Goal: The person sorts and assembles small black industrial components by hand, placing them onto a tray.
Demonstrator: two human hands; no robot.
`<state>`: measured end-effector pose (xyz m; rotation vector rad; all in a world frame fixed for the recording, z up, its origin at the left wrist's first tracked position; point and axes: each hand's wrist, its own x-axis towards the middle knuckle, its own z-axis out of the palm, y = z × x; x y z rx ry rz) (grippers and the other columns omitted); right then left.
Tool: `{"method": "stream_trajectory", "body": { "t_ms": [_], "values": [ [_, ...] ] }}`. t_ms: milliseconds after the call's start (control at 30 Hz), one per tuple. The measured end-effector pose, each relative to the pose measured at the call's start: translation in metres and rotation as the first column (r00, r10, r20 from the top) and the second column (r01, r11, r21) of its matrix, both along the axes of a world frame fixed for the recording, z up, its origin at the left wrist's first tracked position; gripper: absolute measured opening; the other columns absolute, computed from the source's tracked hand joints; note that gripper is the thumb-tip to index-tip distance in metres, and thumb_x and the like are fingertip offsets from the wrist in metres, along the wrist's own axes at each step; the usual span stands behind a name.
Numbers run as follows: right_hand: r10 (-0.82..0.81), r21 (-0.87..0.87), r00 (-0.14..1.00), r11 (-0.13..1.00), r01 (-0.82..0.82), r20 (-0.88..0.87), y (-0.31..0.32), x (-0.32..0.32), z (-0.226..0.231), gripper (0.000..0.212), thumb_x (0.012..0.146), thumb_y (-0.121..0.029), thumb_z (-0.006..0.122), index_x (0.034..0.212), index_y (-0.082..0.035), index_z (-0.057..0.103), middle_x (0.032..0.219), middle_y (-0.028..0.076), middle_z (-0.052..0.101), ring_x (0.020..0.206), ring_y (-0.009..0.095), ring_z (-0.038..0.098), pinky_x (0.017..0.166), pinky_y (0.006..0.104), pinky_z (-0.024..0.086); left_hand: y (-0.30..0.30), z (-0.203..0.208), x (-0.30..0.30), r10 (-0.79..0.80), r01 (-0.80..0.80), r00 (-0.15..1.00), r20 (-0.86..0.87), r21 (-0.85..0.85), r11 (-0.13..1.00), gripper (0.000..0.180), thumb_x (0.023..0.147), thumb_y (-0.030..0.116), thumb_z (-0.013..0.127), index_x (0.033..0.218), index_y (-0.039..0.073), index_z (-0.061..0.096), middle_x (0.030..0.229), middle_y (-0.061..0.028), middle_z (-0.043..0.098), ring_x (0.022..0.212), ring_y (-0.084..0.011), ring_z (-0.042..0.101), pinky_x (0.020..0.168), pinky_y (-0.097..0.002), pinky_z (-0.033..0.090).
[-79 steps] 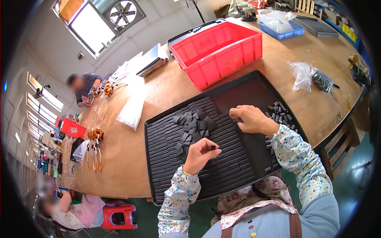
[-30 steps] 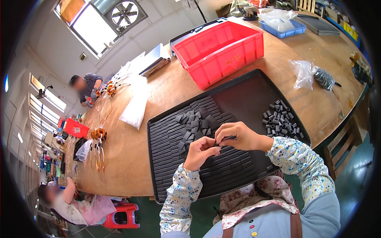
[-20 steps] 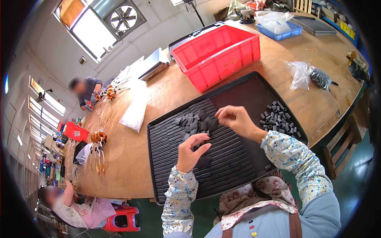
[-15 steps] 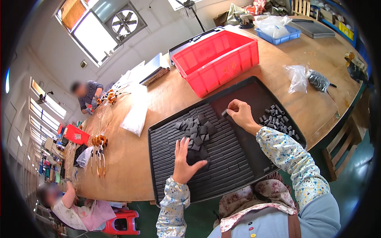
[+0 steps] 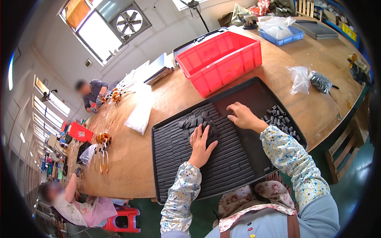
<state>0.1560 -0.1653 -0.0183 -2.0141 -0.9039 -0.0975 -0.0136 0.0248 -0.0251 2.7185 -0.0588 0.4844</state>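
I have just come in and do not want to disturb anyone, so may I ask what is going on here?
A person works with bare hands over a black tray on the table. The left hand is spread over loose flat black pieces, which lie on rows of black strips. The right hand is above the tray's bare part, with nothing visible in its fingers. Short black tubes lie at the tray's right side. A red bin stands behind it.

- Letting daylight through a bright, rectangular, metal-framed window (image 5: 99, 39).
- Showing a round, dark-bladed fan (image 5: 129, 22) beside it, amid plain white walls (image 5: 162, 29).
- Spanning the middle with a broad brown wooden table (image 5: 131, 170).
- Revealing green floor (image 5: 149, 222) below.
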Motion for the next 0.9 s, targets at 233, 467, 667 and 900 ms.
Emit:
{"method": "stream_trajectory", "body": {
  "t_ms": [233,467,667,900],
  "values": [
    [-0.239,-0.616,0.939,0.709,0.342,0.246,-0.076,0.015,0.035,0.022,0.075,-0.025,0.075,0.089,-0.008,0.072,0.098,0.010,0.068,0.103,0.030,0.062,0.085,0.0416,0.052,-0.006,0.022,0.001,0.028,-0.015,0.992,0.125,-0.102,0.995,0.049,0.081,0.025,0.073,0.127,0.014,0.061,0.130,-0.0049,0.061,0.130,-0.0337,0.040,0.108,-0.0450,0.029],
    [-0.224,-0.709,0.973,0.675,0.202,0.064,-0.070,0.014,0.031,0.022,0.071,-0.019,0.077,0.090,-0.009,0.071,0.098,0.013,0.070,0.092,0.032,0.067,0.080,0.0432,0.054,0.001,0.025,-0.001,0.045,-0.031,0.987,0.153,-0.097,0.995,0.034,0.073,0.021,0.079,0.106,0.015,0.072,0.107,-0.0033,0.064,0.110,-0.0262,0.050,0.096,-0.0399,0.036],
    [-0.076,-0.723,0.996,0.691,0.025,-0.039,-0.073,0.001,0.051,0.026,0.067,-0.020,0.080,0.089,-0.011,0.071,0.095,0.011,0.071,0.090,0.031,0.068,0.079,0.0410,0.054,-0.001,0.019,0.001,0.025,-0.018,0.979,0.202,-0.038,0.999,0.031,0.077,0.022,0.077,0.104,0.011,0.070,0.099,-0.0052,0.065,0.099,-0.0275,0.055,0.090,-0.0392,0.041],
    [0.059,-0.695,0.998,0.717,-0.054,-0.016,-0.070,0.000,0.035,0.019,0.062,-0.001,0.066,0.080,-0.009,0.069,0.086,0.013,0.069,0.089,0.032,0.067,0.075,0.0413,0.054,0.005,0.026,-0.005,-0.043,0.066,0.977,0.208,-0.106,0.992,0.015,0.076,0.012,0.076,0.089,0.007,0.071,0.086,-0.0071,0.068,0.083,-0.0251,0.060,0.076,-0.0350,0.048]
  ]
}}
